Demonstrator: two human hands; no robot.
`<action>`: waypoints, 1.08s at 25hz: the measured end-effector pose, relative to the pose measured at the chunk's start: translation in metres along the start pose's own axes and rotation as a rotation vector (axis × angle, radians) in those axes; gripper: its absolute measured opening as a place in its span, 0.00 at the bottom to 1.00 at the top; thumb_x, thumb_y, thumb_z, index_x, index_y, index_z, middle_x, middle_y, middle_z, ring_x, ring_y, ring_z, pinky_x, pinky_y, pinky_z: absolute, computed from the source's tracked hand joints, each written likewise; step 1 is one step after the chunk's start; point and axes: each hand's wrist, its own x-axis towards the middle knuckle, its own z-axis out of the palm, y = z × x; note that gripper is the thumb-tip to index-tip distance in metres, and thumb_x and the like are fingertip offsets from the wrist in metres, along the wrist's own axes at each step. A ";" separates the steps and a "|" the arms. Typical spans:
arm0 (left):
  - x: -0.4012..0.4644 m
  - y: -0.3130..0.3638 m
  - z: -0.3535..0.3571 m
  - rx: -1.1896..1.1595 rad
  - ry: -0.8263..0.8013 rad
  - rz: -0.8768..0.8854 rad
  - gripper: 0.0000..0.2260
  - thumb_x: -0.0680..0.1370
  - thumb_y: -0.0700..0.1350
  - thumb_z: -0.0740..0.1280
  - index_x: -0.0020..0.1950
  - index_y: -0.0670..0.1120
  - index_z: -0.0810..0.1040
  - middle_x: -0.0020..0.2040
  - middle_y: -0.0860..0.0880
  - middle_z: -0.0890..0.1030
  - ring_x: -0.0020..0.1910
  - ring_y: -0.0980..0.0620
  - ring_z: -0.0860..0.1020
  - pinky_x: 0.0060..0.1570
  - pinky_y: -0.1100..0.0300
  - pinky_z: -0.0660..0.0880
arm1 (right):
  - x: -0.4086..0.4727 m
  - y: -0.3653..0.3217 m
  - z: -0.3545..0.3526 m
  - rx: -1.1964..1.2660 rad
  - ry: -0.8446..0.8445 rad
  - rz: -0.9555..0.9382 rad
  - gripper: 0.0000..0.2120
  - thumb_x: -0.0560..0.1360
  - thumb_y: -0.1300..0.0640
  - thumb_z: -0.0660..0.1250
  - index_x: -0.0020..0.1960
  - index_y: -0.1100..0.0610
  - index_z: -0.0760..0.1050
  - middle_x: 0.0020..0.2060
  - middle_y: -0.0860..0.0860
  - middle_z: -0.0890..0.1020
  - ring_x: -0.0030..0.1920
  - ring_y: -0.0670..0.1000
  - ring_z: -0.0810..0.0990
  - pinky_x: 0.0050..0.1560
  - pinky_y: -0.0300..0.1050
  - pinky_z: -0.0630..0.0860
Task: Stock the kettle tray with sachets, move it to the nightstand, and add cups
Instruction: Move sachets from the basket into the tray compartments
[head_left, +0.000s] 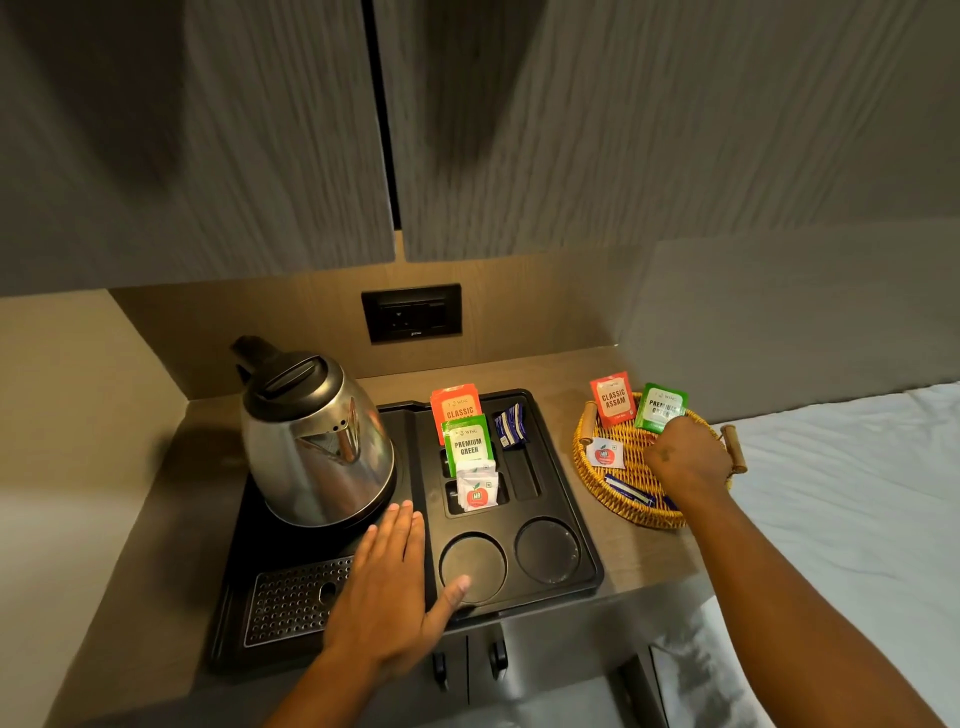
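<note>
the fingers of the left hand (387, 587) are laid flat and spread on the black kettle tray (566, 499), with nothing gripped. the right hand (685, 460) is curled inside the wicker basket (618, 499) at the right; whether a sachet is pinched cannot be told. the tray is set on the wooden counter (150, 613), with a steel kettle (317, 441) on its left part. orange sachets (457, 408), green sachets (467, 444), white sachets (477, 491) and blue sachets (509, 426) are stood in its far slots. two round cup wells (548, 551) at the near edge are unfilled. in the basket, an orange packet (613, 399), a green packet (661, 408), a white packet (604, 453) and blue sticks (628, 491) are seen.
</note>
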 end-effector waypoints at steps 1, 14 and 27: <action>0.000 0.000 0.000 -0.002 0.004 -0.001 0.46 0.72 0.76 0.36 0.80 0.46 0.43 0.80 0.50 0.40 0.78 0.52 0.37 0.76 0.52 0.39 | -0.001 0.002 -0.004 0.005 0.008 0.008 0.11 0.72 0.52 0.69 0.49 0.58 0.78 0.37 0.54 0.80 0.39 0.55 0.81 0.35 0.44 0.73; 0.001 -0.002 0.006 0.008 0.011 -0.003 0.45 0.73 0.76 0.38 0.80 0.46 0.43 0.80 0.50 0.40 0.78 0.52 0.37 0.76 0.52 0.38 | -0.070 -0.127 0.029 0.357 -0.244 -0.186 0.11 0.68 0.51 0.73 0.48 0.54 0.82 0.46 0.55 0.83 0.46 0.56 0.82 0.40 0.44 0.77; -0.013 0.001 -0.016 -0.282 0.157 0.006 0.32 0.78 0.66 0.54 0.74 0.46 0.67 0.75 0.51 0.67 0.74 0.50 0.63 0.74 0.49 0.63 | -0.089 -0.070 0.039 0.533 -0.009 -0.373 0.12 0.73 0.54 0.69 0.56 0.57 0.77 0.48 0.54 0.82 0.46 0.52 0.81 0.42 0.46 0.80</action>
